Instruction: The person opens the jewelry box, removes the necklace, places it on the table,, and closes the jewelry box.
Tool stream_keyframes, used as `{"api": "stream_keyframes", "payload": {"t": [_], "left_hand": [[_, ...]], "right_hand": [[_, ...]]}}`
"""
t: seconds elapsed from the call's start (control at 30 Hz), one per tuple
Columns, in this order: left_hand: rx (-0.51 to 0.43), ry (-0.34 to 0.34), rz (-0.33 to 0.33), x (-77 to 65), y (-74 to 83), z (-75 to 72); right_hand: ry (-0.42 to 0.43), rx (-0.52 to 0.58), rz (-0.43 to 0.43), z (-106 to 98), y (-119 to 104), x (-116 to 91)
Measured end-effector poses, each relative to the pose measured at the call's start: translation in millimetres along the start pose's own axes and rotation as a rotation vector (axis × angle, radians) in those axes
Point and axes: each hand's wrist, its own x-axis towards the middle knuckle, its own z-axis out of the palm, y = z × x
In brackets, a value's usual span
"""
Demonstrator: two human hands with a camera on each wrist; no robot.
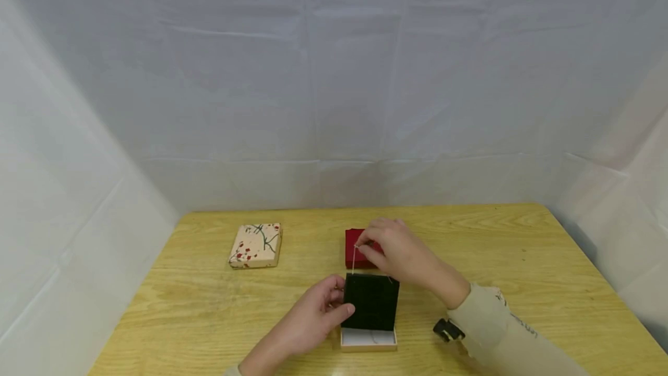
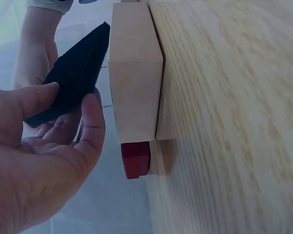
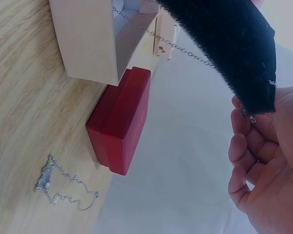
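Between thumb and fingers, my left hand grips a flat black velvety pad, tilted up above an open cream box with a white inside. My right hand pinches a thin silver chain above the pad's top edge. In the right wrist view, a stretch of that fine chain runs from the box to the pad, and small shiny links show at the right fingers. The left thumb lies across the pad's face in the left wrist view.
Behind the pad stands a closed red box, partly covered by my right hand in the head view. Another silver chain lies on the wooden table near it. A floral-patterned box lid sits at the back left. White cloth encloses the table.
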Motion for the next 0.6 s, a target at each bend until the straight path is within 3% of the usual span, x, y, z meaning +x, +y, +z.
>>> {"api": "stream_keyframes", "payload": {"t": [0.6], "left_hand": [[0.032,0.034,-0.024,-1.1,0.8,0.0]], "right_hand": [[0.001,0.035,0.031,1,11,-8]]}}
